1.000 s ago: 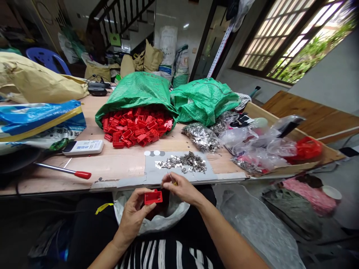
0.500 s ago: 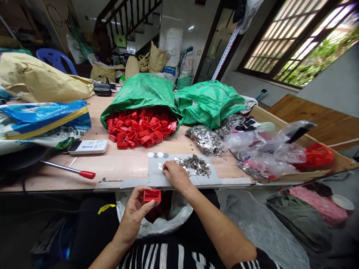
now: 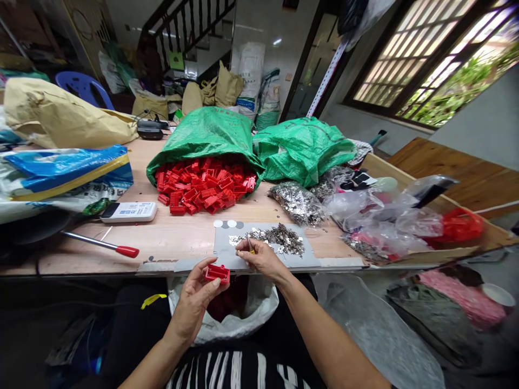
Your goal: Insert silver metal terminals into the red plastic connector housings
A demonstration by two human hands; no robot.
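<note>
A small red plastic case [image 3: 218, 274] is pinched between the thumb and fingers of my left hand [image 3: 193, 302], its hollow side facing me. To its right, my right hand [image 3: 263, 261] is closed in a pinch around a thin tool with a yellowish part, perhaps tweezers; whether a metal piece is in its tip is too small to tell. Small silvery metal pieces [image 3: 286, 239] lie heaped on a grey mat [image 3: 225, 259] just behind my right hand. Many red cases [image 3: 206, 186] spill from a green sack [image 3: 211, 129] further back.
An open white sack [image 3: 259, 316] hangs below the table edge. A clear bag of metal pieces [image 3: 298, 202] and another green sack [image 3: 304, 148] stand behind the mat. At right is a tray [image 3: 494, 232] of plastic bags; at left, a red-tipped lever [image 3: 127, 252] and white device [image 3: 130, 212].
My right hand has pulled back from the metal pieces toward me, and the thin tool now shows in it. The left hand and red case have risen slightly and tilted.
</note>
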